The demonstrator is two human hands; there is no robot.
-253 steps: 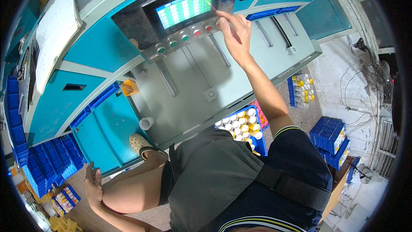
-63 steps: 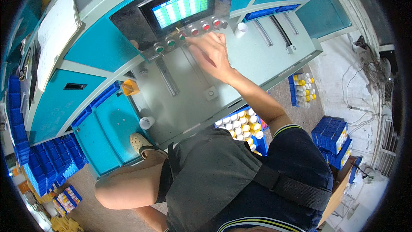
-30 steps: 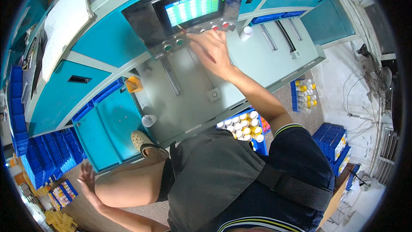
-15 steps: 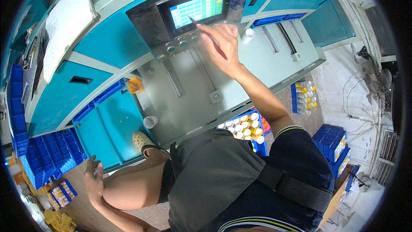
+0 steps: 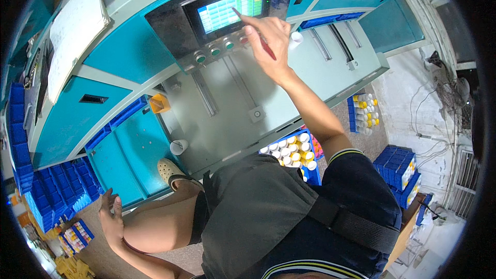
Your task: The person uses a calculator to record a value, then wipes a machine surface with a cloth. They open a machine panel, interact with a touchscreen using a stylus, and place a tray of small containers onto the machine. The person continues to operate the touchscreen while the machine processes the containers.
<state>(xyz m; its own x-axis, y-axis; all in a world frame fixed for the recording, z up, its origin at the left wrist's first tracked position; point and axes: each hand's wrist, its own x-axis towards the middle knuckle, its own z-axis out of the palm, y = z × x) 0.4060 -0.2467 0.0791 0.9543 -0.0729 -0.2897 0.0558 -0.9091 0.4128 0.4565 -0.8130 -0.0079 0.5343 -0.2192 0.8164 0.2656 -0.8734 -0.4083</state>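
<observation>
My right hand is raised to the lit touch screen of a teal and grey machine and holds a red pen, its tip touching the screen. Just below the screen runs a row of round buttons, green and red. My left hand rests on my bare left knee at the lower left, fingers apart, holding nothing. My left foot in a cream clog is propped on the machine's lower ledge.
A grey metal worktop with slots lies under the panel. A blue crate of white and yellow spools stands by my leg, with more spools to the right. Stacked blue trays fill the left floor. A white sheet hangs upper left.
My right hand has risen from the button row to the touch screen, with the pen tip now on it. The left hand has stayed by my knee.
</observation>
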